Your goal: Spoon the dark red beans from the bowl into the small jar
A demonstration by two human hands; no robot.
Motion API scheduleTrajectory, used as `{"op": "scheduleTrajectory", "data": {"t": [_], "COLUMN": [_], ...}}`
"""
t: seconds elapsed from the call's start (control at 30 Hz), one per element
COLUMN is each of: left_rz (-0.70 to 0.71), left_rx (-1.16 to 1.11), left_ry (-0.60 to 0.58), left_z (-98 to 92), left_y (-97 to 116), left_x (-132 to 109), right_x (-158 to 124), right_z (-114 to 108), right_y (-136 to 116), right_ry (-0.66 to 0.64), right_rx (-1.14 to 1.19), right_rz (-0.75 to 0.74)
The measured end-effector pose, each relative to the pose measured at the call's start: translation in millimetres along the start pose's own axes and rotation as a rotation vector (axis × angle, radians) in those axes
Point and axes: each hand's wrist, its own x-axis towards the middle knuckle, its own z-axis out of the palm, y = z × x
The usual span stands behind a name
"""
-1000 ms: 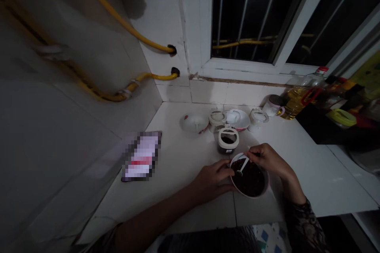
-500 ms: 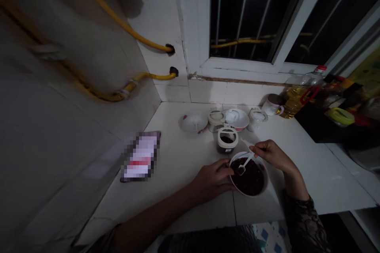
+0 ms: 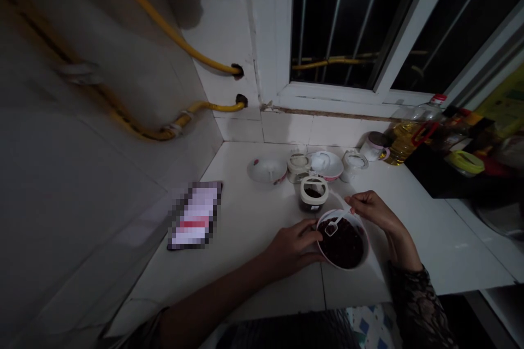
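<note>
A white bowl (image 3: 362, 256) full of a dark mix stands on the white counter in front of me. My left hand (image 3: 291, 248) rests against the bowl's left rim, fingers curled on it. My right hand (image 3: 373, 210) pinches the handle of a small white spoon (image 3: 334, 224) whose scoop sits over the bowl's upper left part. Just behind the bowl stands an open small jar (image 3: 313, 194) with dark contents.
Behind the jar are a white bowl (image 3: 268, 169), a plate (image 3: 329, 163) and two small lidded pots (image 3: 298, 163). An oil bottle (image 3: 409, 131) and a dark rack of bottles stand at the right. A phone (image 3: 195, 216) lies on the left. Yellow pipes run along the wall.
My right hand has moved slightly up and back, bringing the spoon's scoop from the middle of the bowl to its upper left edge. My left hand stays on the rim.
</note>
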Motion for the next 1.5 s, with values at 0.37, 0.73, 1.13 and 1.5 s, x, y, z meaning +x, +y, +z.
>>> {"op": "scheduleTrajectory", "data": {"t": [0.37,0.73,1.13,1.5], "left_rz": [0.014,0.0,-0.014,-0.042], "left_rx": [-0.012,-0.003,-0.002,-0.001], "left_ry": [0.02,0.005,-0.001,-0.039], "left_z": [0.2,1.4,1.5,-0.5], "left_y": [0,-1,-2,-1], "left_x": [0,-1,-2,-1], "right_x": [4,6,-12,-12], "right_z": [1,29,0,10], "right_y": [-3,-27,-19,-5], "right_ry": [0.139,0.644,0.521,-0.154], "right_rx": [0.214,-0.521,-0.245,-0.271], "right_rz": [0.031,-0.572,-0.38,-0.193]}}
